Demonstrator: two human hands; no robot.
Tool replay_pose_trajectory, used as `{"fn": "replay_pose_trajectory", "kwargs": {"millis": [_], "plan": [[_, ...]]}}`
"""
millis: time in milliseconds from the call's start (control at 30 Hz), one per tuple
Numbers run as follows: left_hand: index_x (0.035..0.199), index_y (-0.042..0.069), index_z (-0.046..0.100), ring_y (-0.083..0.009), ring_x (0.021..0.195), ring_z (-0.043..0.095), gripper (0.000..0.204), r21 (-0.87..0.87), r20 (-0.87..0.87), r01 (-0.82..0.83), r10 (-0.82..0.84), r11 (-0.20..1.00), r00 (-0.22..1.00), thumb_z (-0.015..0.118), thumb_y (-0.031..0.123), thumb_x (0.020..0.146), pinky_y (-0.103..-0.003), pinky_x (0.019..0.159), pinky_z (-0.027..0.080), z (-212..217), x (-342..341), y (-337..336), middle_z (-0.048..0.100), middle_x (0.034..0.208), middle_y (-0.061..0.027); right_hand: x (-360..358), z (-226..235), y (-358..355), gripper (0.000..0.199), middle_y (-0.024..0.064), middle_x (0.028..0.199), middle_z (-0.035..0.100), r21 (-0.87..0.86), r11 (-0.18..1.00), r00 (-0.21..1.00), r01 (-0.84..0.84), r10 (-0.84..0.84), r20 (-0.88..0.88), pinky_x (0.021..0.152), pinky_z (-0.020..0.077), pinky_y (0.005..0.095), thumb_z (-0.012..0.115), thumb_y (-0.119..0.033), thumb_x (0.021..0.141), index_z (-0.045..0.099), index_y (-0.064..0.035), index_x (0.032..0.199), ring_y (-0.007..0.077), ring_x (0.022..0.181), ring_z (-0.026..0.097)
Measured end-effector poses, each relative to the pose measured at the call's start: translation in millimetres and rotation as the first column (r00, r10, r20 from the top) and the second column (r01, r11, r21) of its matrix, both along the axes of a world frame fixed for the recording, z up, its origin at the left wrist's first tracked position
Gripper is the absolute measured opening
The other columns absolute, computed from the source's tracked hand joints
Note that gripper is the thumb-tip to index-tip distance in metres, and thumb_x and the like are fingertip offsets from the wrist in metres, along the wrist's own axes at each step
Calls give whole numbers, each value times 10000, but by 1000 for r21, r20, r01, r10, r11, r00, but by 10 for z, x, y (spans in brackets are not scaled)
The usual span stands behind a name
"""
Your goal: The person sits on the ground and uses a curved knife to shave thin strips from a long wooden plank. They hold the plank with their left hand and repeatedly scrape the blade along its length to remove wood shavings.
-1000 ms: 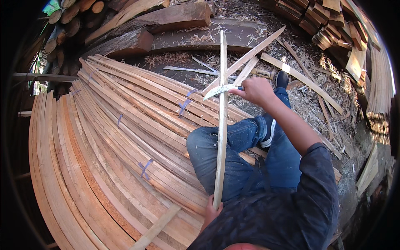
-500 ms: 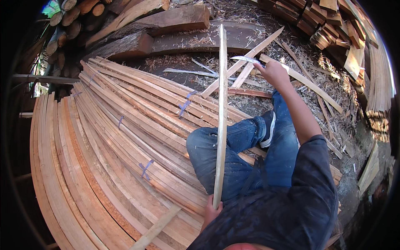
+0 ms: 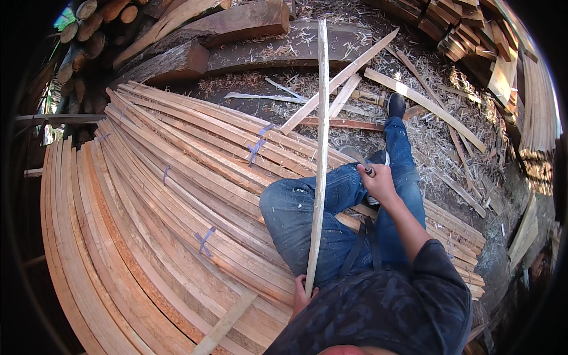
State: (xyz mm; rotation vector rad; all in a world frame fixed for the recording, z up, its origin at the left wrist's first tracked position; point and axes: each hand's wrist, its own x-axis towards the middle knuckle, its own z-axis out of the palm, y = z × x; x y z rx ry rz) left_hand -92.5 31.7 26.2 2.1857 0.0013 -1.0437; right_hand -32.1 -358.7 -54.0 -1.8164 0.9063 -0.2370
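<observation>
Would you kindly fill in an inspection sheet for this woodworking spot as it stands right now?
Surface: broad stack of curved pale wooden slats, some with blue marks; the person sits on it.
Job's things: long thin pale wooden strip, lying over the lap and pointing away.
Clutter: loose offcut slats and wood shavings on the ground.
Hands: left hand grips the strip's near end; right hand is closed on a dark handle, tool mostly hidden.
Cables: nothing seen.
Surroundings: rough logs ahead, stacked boards at the right.
</observation>
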Motion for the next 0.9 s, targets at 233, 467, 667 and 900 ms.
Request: {"fn": "replay_pose_trajectory", "kwargs": {"millis": [233, 467, 667, 900], "plan": [[1285, 10, 322, -363, 1015, 527, 680, -40, 126, 97, -92, 994, 988, 733, 209, 781, -445, 914, 414, -123, -57, 21, 489, 1104, -247, 344, 776, -545, 141, 175, 676, 660, -541, 750, 909, -380, 195, -368, 626, 548, 438, 681, -201, 693, 695, -63, 715, 357, 650, 668], [1285, 15, 320, -460, 1017, 538, 701, -21, 116, 83, -80, 996, 990, 718, 217, 744, -487, 896, 415, -78, -31, -25, 507, 1090, -300, 290, 849, -634, 151, 166, 682, 669, -577, 643, 860, -504, 307, -409, 629, 554, 429, 687, -213, 698, 685, -63, 699, 335, 658, 681], [1285, 37, 338, -499, 1030, 542, 684, 101, 51, 107, -113, 989, 992, 709, 237, 747, -512, 877, 423, 69, 24, -170, 530, 1113, -311, 474, 792, -1191, 191, 194, 688, 669, -617, 615, 835, -491, 131, -534, 631, 554, 443, 667, -214, 733, 689, -24, 731, 348, 660, 683], [1293, 33, 343, -509, 1018, 552, 691, 52, 113, 81, -87, 995, 990, 702, 255, 746, -523, 876, 426, 9, -17, -105, 547, 1083, -316, 314, 910, -330, 127, 179, 656, 663, -482, 475, 675, -736, 572, -466, 623, 553, 444, 645, -184, 692, 660, -61, 669, 349, 628, 677]]}}
